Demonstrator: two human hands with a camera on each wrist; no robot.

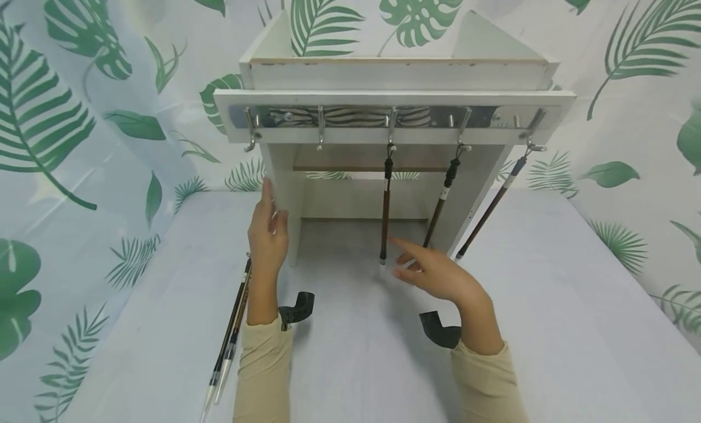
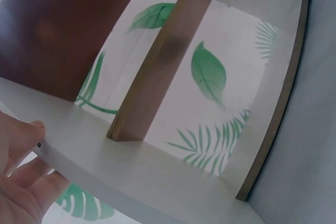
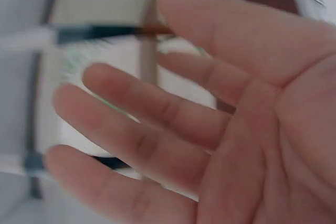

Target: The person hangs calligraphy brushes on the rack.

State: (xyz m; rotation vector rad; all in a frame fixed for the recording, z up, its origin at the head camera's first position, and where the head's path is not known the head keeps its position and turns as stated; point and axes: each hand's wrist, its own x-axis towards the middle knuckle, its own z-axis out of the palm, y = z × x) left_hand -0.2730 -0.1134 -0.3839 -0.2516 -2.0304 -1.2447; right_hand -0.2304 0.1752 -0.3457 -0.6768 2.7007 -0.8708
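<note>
Three calligraphy brushes hang by loops from metal hooks: a middle brush (image 1: pixel 386 210), a second brush (image 1: pixel 442 198) to its right, and a tilted brush (image 1: pixel 493 213) at the far right. My right hand (image 1: pixel 438 274) has its fingers spread, the fingertips right at the lower handle of the middle brush. In the right wrist view that brush (image 3: pixel 115 32) passes behind the thumb, blurred. My left hand (image 1: pixel 268 240) holds the front edge of the white shelf's left side panel (image 2: pixel 94 166), thumb on the inner side, fingers outside.
Along the top front of the white shelf (image 1: pixel 400 76) runs a hook board (image 1: pixel 350 135) with a shiny strip. More capped brushes (image 1: pixel 227 344) lie on the white table (image 1: pixel 350 362) beside my left forearm. A leaf-patterned cloth (image 1: pixel 137 161) stands behind.
</note>
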